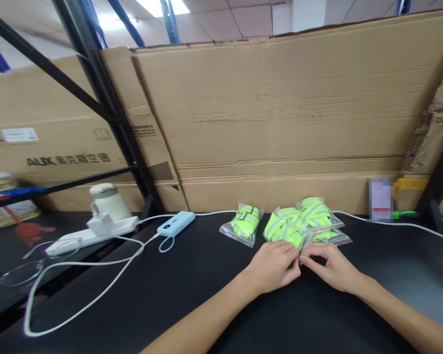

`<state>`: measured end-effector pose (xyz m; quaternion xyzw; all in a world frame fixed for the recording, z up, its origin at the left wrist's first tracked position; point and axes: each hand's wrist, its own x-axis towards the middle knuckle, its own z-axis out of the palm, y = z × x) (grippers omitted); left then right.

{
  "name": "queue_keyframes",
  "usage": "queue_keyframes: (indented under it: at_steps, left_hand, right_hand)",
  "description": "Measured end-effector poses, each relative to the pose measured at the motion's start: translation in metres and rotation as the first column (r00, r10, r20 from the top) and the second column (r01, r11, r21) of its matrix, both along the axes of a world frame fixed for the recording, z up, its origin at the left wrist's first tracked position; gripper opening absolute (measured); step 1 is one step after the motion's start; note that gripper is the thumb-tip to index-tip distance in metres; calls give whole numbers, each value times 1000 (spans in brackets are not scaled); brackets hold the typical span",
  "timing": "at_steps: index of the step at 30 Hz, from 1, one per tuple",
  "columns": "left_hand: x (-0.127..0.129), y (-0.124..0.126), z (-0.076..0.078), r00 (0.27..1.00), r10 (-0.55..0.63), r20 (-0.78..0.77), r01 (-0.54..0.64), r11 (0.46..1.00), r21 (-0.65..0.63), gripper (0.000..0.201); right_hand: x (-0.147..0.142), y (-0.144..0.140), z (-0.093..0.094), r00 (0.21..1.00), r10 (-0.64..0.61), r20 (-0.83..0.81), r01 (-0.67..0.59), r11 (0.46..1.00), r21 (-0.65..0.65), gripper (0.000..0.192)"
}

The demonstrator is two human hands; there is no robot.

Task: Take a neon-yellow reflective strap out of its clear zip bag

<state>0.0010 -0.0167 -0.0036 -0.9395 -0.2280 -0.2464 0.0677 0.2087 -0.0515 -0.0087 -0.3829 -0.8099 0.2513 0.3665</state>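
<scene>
Fingers bent, pinching bag (left hand beside right hand).

On the table, the power bank lies left of the bagged straps, the cardboard behind them

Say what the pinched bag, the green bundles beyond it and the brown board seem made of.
Pinched bag: glossy plastic film, see-through with highlights.
Green bundles: probably matte fabric, from their soft folds; paler stripes may be reflective.
Brown board: dull, likely corrugated cardboard, by its creases and ragged edge.
</scene>
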Motion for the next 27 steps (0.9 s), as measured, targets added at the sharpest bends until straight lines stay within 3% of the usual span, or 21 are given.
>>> queue_keyframes:
  at_steps: [5,10,15,17,24,27]
  left_hand:
    - [0,1,2,992,-44,122,70,975,-213,22]
    - [1,-1,5,963,-95,251,191,900,-392,21]
    - [-3,3,5,914,52,403,232,747,-623,23]
    - [-4,5,6,892,105,440,242,711,-660,25]
    - [-6,4,6,877,45,479,235,828,-509,35]
    - [-13,15,8,839,218,499,36,893,-449,34]
  right_hand:
    - [-3,-2,1,1000,-10,-2,10,1000,14,29]
    - [-6,-7,3,1000,-26,-9,26,998,52,26]
    - [3,-2,0,996,-91,-5,91,988,122,29]
    - [8,1,0,995,-97,-27,100,986,136,28]
    - [11,5,-5,995,-94,-12,95,978,185,23]
    - [12,5,-5,996,-93,13,88,973,213,22]
